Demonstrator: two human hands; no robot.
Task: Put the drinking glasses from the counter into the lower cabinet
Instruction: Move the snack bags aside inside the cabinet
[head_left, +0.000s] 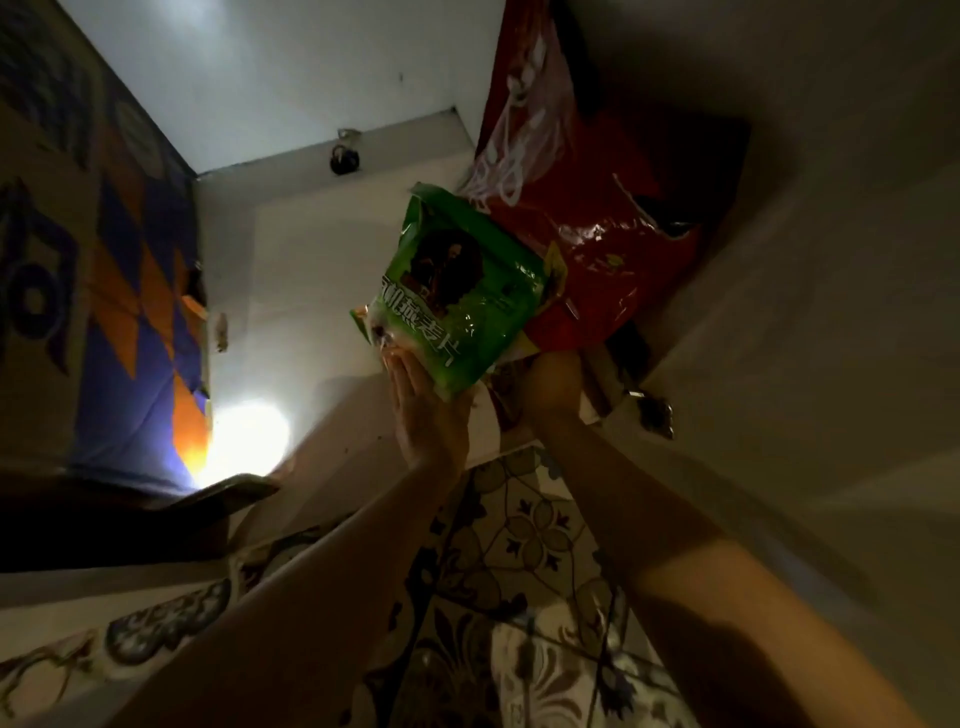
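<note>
No drinking glass shows in this view. I am looking into a dim lower cabinet (291, 270) with white inner walls. My left hand (426, 410) grips the lower edge of a green food bag (462, 291) and holds it tilted inside the cabinet. My right hand (553, 384) reaches in beside it, under a large red bag (571, 208) that leans against the right wall. The bags hide its fingers.
A blue and orange patterned box (130, 291) fills the left side. A small dark round object (344, 158) hangs at the back. A bright light patch (244, 441) glares at the lower left. Patterned floor tiles (519, 545) lie beneath my forearms.
</note>
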